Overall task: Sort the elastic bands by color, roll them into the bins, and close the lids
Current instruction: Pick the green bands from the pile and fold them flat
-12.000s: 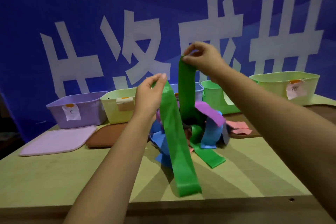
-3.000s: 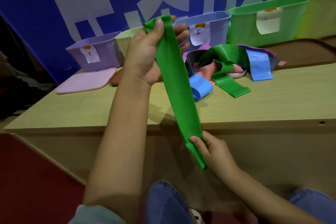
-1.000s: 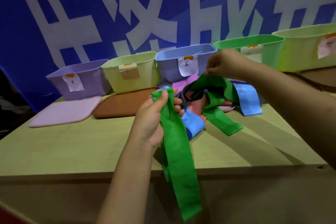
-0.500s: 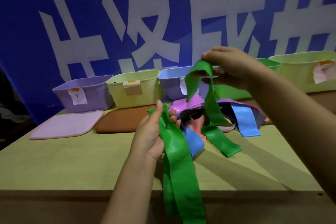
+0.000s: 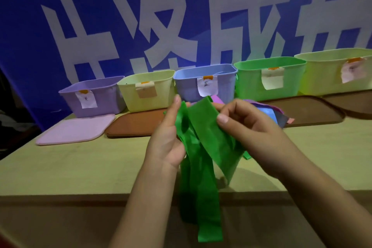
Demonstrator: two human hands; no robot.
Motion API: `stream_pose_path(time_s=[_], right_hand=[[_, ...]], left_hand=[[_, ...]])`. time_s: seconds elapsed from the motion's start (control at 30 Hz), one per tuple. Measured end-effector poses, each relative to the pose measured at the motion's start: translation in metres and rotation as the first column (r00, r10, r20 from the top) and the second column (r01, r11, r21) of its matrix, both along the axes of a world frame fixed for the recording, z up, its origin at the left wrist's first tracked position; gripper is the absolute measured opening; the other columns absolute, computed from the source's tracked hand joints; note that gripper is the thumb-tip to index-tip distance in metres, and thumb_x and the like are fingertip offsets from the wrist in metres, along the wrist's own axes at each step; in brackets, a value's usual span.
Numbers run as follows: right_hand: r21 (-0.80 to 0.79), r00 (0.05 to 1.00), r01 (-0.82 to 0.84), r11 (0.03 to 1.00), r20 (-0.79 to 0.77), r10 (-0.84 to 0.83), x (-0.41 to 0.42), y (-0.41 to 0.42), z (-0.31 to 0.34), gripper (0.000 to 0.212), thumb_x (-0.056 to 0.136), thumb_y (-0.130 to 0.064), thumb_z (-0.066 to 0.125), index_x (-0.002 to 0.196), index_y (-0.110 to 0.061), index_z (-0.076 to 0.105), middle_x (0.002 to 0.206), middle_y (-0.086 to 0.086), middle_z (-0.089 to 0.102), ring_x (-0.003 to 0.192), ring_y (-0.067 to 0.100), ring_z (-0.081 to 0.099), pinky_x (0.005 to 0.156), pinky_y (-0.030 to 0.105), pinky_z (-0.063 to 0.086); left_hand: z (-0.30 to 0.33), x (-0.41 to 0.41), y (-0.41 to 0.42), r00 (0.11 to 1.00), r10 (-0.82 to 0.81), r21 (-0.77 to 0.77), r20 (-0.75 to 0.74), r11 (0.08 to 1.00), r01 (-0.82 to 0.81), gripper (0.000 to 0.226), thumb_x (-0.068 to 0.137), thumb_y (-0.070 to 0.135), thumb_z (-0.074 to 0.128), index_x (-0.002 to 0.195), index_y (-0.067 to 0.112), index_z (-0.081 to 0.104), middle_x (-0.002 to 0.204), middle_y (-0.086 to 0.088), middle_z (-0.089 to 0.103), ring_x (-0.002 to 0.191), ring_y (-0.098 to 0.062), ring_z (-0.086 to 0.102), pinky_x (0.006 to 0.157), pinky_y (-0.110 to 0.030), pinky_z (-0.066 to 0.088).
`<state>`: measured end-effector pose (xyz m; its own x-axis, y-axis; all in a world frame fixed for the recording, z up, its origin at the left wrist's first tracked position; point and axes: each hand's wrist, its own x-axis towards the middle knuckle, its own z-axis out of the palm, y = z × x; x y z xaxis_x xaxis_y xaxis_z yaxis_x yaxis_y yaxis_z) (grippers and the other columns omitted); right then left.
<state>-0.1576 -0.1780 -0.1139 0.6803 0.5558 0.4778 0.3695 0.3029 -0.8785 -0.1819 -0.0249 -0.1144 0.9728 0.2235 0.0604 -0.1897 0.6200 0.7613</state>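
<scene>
Both hands hold green elastic bands (image 5: pixel 203 147) in front of me, above the table's front edge. My left hand (image 5: pixel 168 139) grips the bunched top of a long green band whose ends hang past the table edge. My right hand (image 5: pixel 243 125) pinches a second green band against it with thumb and fingers. Behind my hands lies the pile of other bands (image 5: pixel 267 112), blue, purple, dark and pink, mostly hidden. Five labelled bins stand along the back: purple bin (image 5: pixel 100 96), yellow bin (image 5: pixel 161 86), blue bin (image 5: pixel 223 82), green bin (image 5: pixel 251 80) and pale green bin (image 5: pixel 322 78).
A pink lid (image 5: pixel 74 132) lies flat in front of the purple bin. A brown lid (image 5: pixel 136 125) lies beside it, and two more brown lids (image 5: pixel 310 110) lie at the right. A blue banner with white characters hangs behind the wooden table (image 5: pixel 70 167).
My right hand has brought the second green band from the pile to my left hand. Both green bands are now held together in front of me.
</scene>
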Motion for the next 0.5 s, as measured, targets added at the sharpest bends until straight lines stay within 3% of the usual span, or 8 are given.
stream_pose_path(time_s=[0.07,0.13,0.2,0.27,0.37,0.5], right_hand=[[-0.052,0.998,0.052,0.997,0.046,-0.05,-0.005,-0.006,-0.012,0.012,0.081,-0.025,0.063,0.071,-0.022,0.057,0.089,-0.009,0.07,0.094,-0.001,0.061,0.078,0.022,0.046],[-0.07,0.995,0.1,0.993,0.03,-0.098,-0.009,-0.012,-0.021,0.012,0.078,-0.03,0.061,0.071,-0.02,0.058,0.073,-0.008,0.059,0.074,0.005,0.054,0.066,0.022,0.04],[-0.058,0.987,0.146,0.988,-0.057,-0.15,-0.01,-0.014,-0.025,0.031,0.075,-0.048,0.064,0.075,-0.018,0.061,0.07,-0.005,0.056,0.068,0.009,0.05,0.06,0.018,0.039],[-0.075,0.96,0.11,0.991,-0.252,-0.125,-0.006,-0.013,-0.025,0.055,0.072,-0.072,0.051,0.082,-0.021,0.069,0.079,-0.002,0.068,0.073,0.012,0.061,0.064,0.023,0.047],[-0.048,0.886,0.041,0.998,-0.459,-0.058,0.002,-0.008,-0.016,0.062,0.071,-0.066,0.038,0.1,-0.019,0.068,0.085,0.005,0.072,0.073,0.015,0.065,0.062,0.026,0.051],[0.118,0.873,0.085,0.989,-0.487,-0.018,0.008,-0.003,0.0,0.047,0.088,-0.046,0.047,0.11,-0.007,0.063,0.09,0.009,0.071,0.075,0.017,0.064,0.059,0.024,0.053]], left_hand=[[-0.001,-0.001,-0.002,0.994,0.104,0.046,0.014,0.993,-0.104,0.023,0.075,0.02,0.065,0.094,0.007,0.065,0.089,-0.017,0.067,0.076,-0.027,0.069,0.071,-0.043,0.059],[-0.001,-0.003,-0.005,0.983,0.179,0.107,0.042,0.977,-0.182,0.026,0.075,0.011,0.066,0.1,0.008,0.063,0.086,-0.013,0.068,0.076,-0.026,0.069,0.068,-0.041,0.059],[0.001,-0.006,-0.009,0.975,0.201,0.152,0.097,0.965,-0.214,0.029,0.07,0.007,0.066,0.098,0.009,0.064,0.079,-0.008,0.069,0.072,-0.021,0.069,0.065,-0.034,0.059],[0.003,-0.011,-0.013,0.975,0.172,0.23,0.141,0.952,-0.201,0.037,0.064,0.008,0.067,0.101,0.006,0.064,0.081,-0.009,0.07,0.075,-0.021,0.069,0.068,-0.033,0.059],[0.002,-0.016,-0.017,0.98,0.107,0.347,0.168,0.924,-0.16,0.041,0.063,0.008,0.068,0.103,0.004,0.064,0.081,-0.008,0.072,0.075,-0.02,0.07,0.065,-0.03,0.057],[-0.004,-0.018,-0.021,0.988,0.04,0.41,0.148,0.907,-0.099,0.034,0.067,0.0,0.075,0.099,0.007,0.065,0.086,-0.009,0.073,0.078,-0.021,0.07,0.07,-0.032,0.057]])
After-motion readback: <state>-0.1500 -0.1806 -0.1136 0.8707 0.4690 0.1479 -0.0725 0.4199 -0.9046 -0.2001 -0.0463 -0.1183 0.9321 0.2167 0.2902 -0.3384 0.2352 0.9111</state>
